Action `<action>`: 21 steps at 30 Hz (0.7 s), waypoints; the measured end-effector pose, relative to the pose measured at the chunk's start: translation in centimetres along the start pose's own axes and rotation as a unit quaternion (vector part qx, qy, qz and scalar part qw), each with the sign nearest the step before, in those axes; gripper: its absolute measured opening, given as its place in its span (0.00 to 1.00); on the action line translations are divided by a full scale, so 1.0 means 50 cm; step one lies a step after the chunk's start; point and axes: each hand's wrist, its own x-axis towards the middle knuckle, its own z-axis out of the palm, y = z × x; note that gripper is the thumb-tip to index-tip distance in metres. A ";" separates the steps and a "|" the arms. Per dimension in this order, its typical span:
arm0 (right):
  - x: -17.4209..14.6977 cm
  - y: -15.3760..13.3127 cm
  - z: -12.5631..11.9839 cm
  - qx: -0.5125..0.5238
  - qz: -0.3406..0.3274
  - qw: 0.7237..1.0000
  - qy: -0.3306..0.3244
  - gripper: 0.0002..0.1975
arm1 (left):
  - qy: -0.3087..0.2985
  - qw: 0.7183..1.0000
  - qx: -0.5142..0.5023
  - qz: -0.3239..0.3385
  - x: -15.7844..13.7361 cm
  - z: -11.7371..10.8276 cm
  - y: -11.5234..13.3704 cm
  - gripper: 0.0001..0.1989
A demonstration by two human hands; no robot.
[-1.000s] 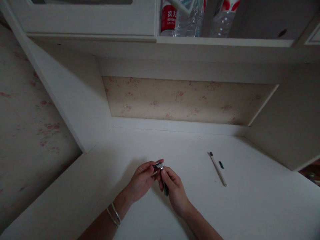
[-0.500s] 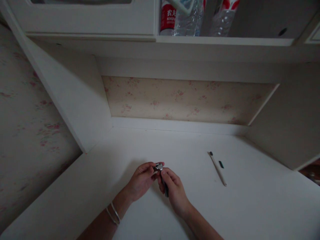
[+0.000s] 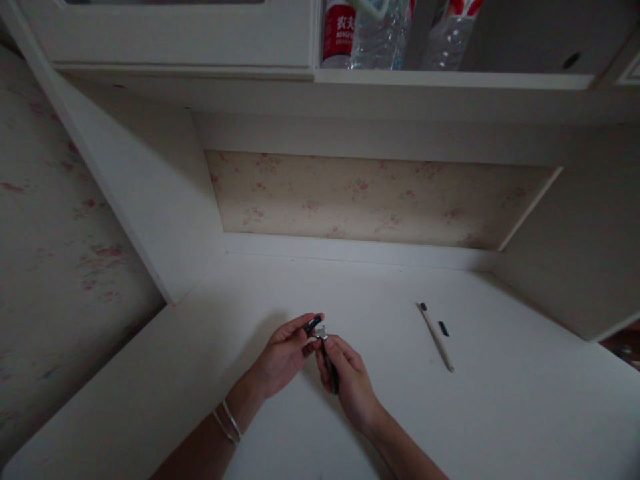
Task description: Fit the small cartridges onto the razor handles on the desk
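My right hand (image 3: pixel 347 377) is closed round a dark razor handle (image 3: pixel 331 371), whose silver forked end (image 3: pixel 321 333) points up and away from me. In my left hand (image 3: pixel 283 353), thumb and fingertips pinch a small black razor head (image 3: pixel 313 325). This piece sits just left of and above the silver end, and a narrow gap shows between them. Both hands are held close together over the white desk (image 3: pixel 300 287).
To the right lie a pale slim stick with a dark tip (image 3: pixel 437 339) and a small dark oblong piece (image 3: pixel 444 329). Clear plastic bottles (image 3: pixel 375 40) stand in the overhead shelf (image 3: pixel 450 79). Side panels (image 3: pixel 145 200) flank the desk.
The black razor head in my left hand has come away from the silver end, shifting slightly up. My left fingers have tilted with it. My right hand stays nearly still.
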 end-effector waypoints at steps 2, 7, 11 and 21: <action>0.000 -0.002 -0.002 -0.008 0.010 1.000 0.005 0.17 | -0.006 1.000 -0.004 0.000 0.000 -0.004 -0.001 0.15; -0.002 -0.012 -0.003 -0.023 0.021 0.999 0.014 0.19 | -0.023 1.000 -0.020 -0.004 0.000 -0.015 -0.006 0.14; -0.003 -0.012 -0.002 -0.027 0.019 0.999 0.018 0.20 | -0.028 0.999 -0.027 -0.006 0.000 -0.019 -0.011 0.14; -0.002 -0.004 -0.001 -0.039 0.020 0.999 0.026 0.19 | -0.021 1.000 -0.011 -0.011 0.000 -0.015 -0.011 0.14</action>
